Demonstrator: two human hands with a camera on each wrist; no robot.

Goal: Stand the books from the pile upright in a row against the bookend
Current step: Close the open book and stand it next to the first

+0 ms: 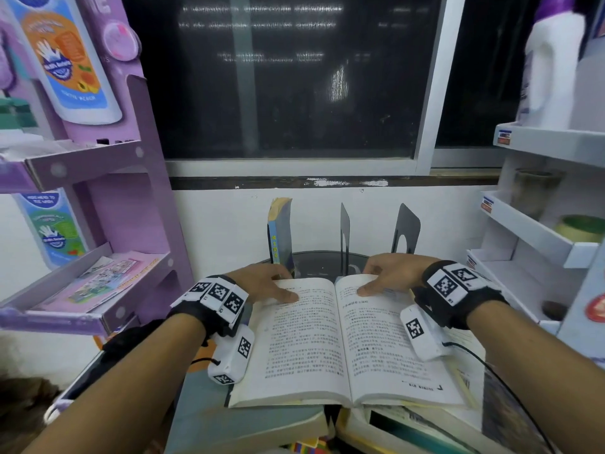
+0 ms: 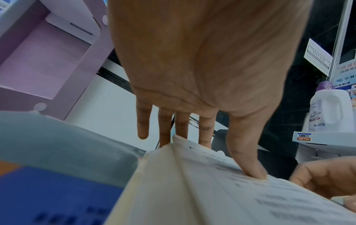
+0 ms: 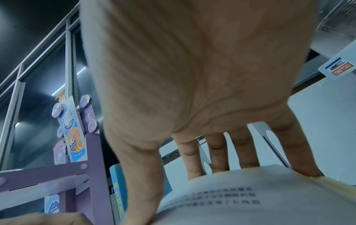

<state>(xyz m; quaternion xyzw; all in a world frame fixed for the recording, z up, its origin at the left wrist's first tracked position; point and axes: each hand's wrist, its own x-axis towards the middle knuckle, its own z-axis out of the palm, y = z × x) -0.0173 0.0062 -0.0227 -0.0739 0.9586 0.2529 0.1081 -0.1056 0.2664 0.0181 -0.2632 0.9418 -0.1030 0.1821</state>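
behind the small dark round table (image 1: 322, 262) runs a white wall under a dark window, with a purple cardboard shelf (image 1: 98, 165) at left. risk, as i judge it: the open white paperback (image 1: 340, 342), lying spread on the pile of books (image 1: 278, 427), could flop or slide if lifted unclosed. it lies near the blue upright book (image 1: 281, 237) and the black metal bookends (image 1: 406, 231). left hand (image 1: 262, 283) and right hand (image 1: 391, 273) grip its far edge, thumbs pressing the pages.

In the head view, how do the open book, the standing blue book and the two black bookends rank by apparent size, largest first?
1. open book, though nearest the camera.
2. standing blue book.
3. right bookend and left bookend: the left is seen edge-on, so unsure.
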